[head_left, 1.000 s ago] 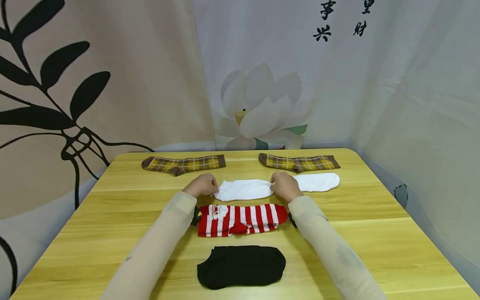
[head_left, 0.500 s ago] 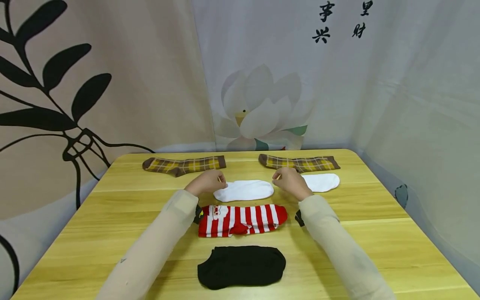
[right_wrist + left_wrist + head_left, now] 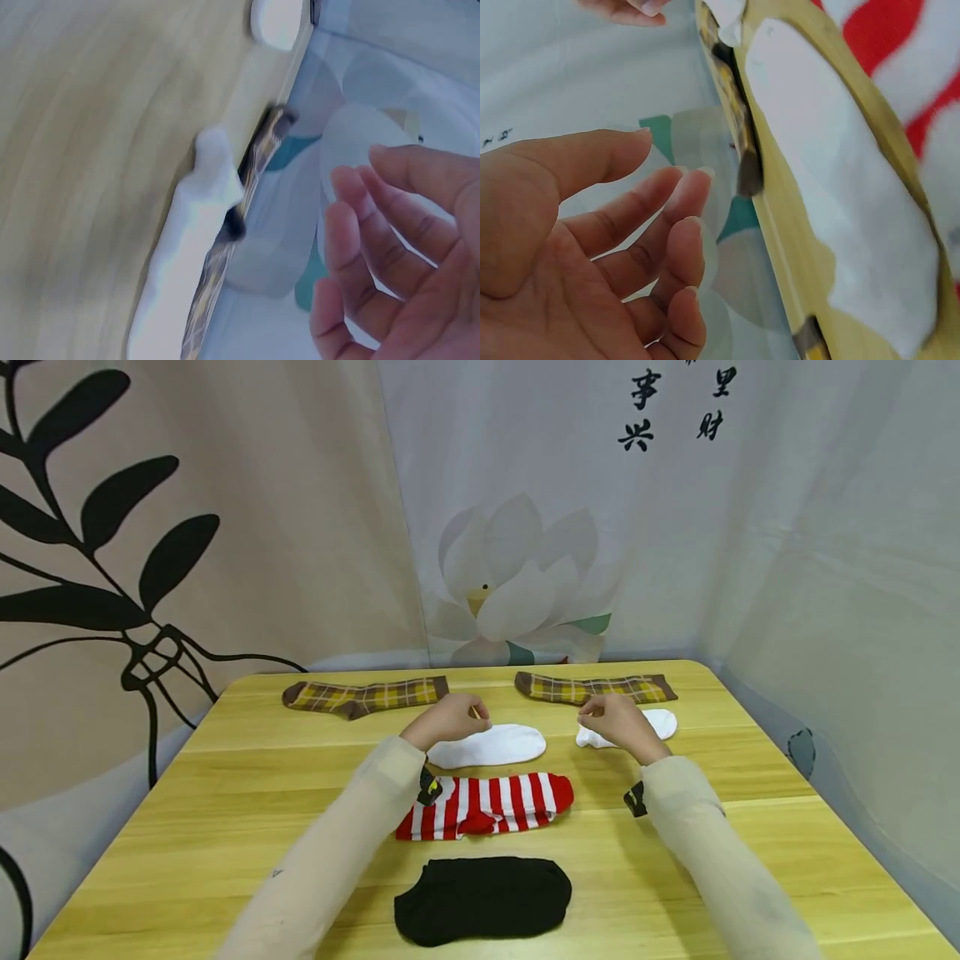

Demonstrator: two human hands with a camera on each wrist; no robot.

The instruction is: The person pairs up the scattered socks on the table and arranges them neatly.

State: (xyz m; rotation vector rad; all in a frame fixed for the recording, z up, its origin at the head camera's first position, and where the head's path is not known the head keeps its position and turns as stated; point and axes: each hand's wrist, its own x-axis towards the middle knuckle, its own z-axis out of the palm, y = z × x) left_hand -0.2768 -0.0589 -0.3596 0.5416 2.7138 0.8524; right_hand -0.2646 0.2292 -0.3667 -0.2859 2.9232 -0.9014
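Note:
Two white ankle socks lie flat in the middle rows of the table. My left hand (image 3: 447, 720) hovers over the left white sock (image 3: 498, 745), covering part of its upper edge. In the left wrist view its loosely bent fingers (image 3: 686, 251) hold nothing, and the whole white sock (image 3: 832, 172) shows beside them. My right hand (image 3: 621, 725) is above the right white sock (image 3: 662, 723) and hides its middle. The right wrist view shows thumb and fingers apart, with nothing between them; that white sock (image 3: 184, 232) has a crumpled end.
Two brown-and-yellow plaid socks (image 3: 382, 695) (image 3: 555, 687) lie along the back edge. Nearer, a red-and-white striped sock (image 3: 502, 806) lies partly behind my left wrist, and a black ankle sock (image 3: 483, 900) is closest to me. A printed curtain (image 3: 300, 527) hangs behind the wooden table (image 3: 750, 852).
Both hands have come off the left white sock's two ends and moved right. My right hand now stands over the other white sock. The left white sock lies smooth where it was.

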